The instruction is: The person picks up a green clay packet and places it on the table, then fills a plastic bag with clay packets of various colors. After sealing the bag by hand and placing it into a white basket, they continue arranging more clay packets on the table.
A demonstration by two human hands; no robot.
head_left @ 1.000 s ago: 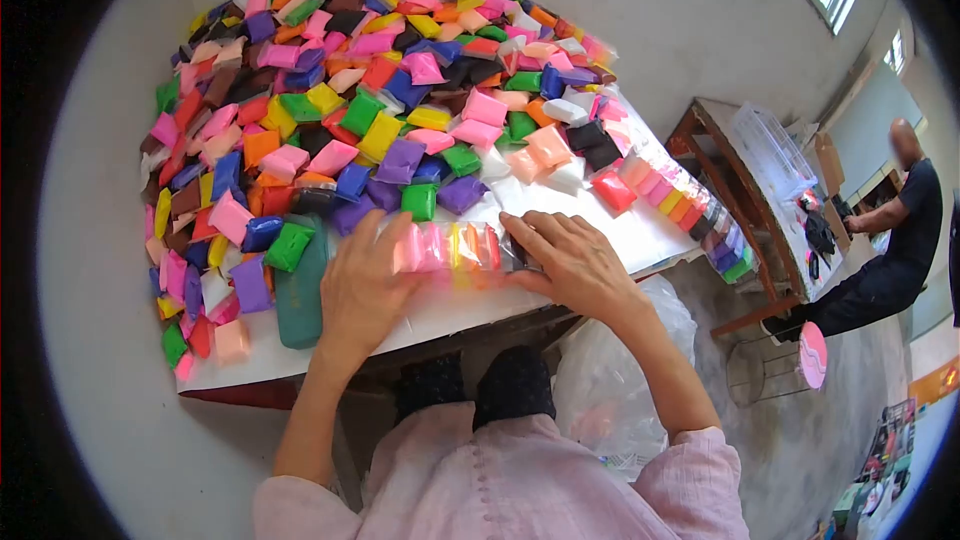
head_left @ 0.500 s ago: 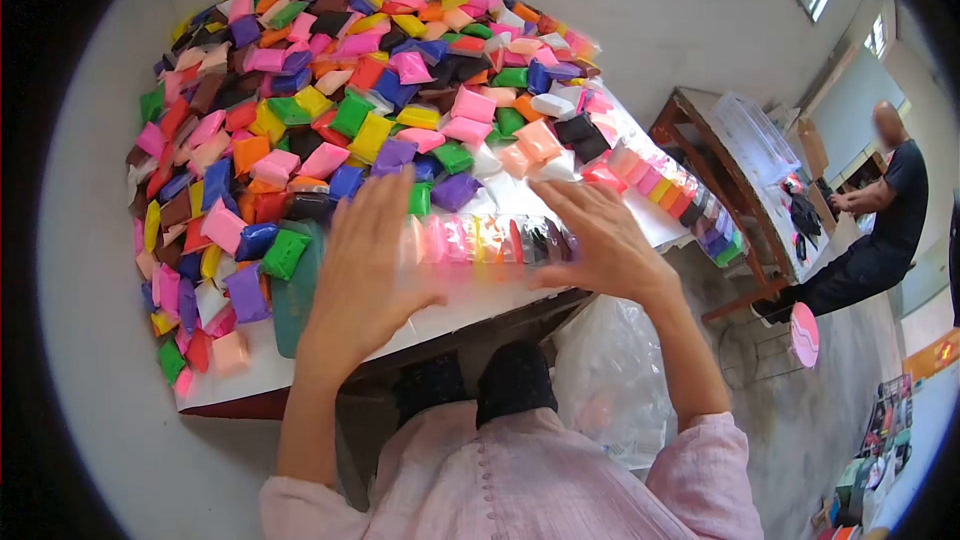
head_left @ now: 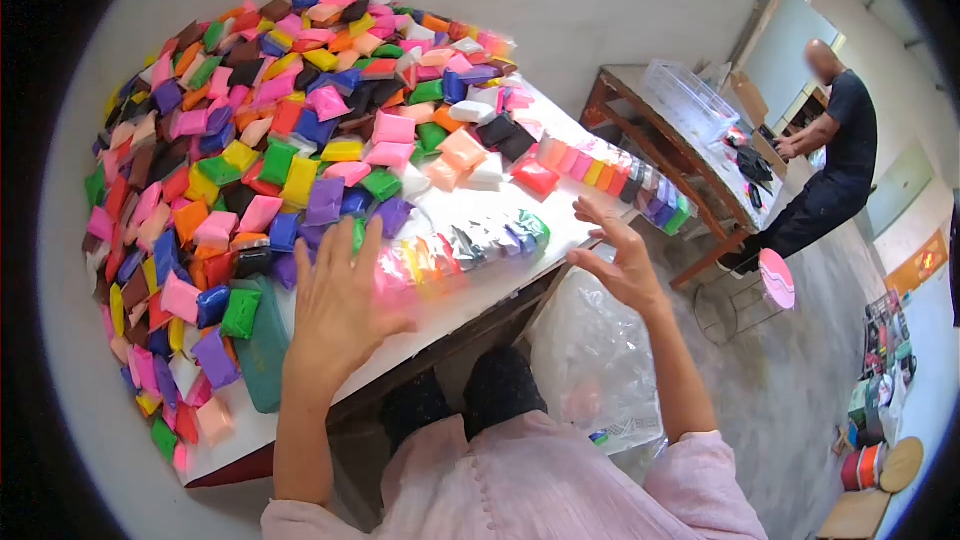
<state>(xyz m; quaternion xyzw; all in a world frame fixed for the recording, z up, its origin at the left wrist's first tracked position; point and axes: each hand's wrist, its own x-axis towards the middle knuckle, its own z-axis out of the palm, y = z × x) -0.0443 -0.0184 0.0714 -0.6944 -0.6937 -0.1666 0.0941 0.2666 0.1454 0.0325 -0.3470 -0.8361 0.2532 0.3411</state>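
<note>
Packet row (head_left: 432,258) is laid at twelve o'clock on the table (head_left: 553,204). Left hand (head_left: 338,315) is spread near its left end, contact not determinable; right hand (head_left: 628,268) is spread, empty, at one o'clock. For alignment, light, even end pressure is judged best.

A row of bagged colored packets (head_left: 465,254) lies along the near edge of the table (head_left: 235,447). The left hand (head_left: 340,315), fingers spread, is at its left end; whether they touch is unclear. The right hand (head_left: 625,262) is open, apart from the row, near the same edge. A pile of loose packets (head_left: 270,130) covers the far left; a green case (head_left: 264,350) lies by the near left corner.
</note>
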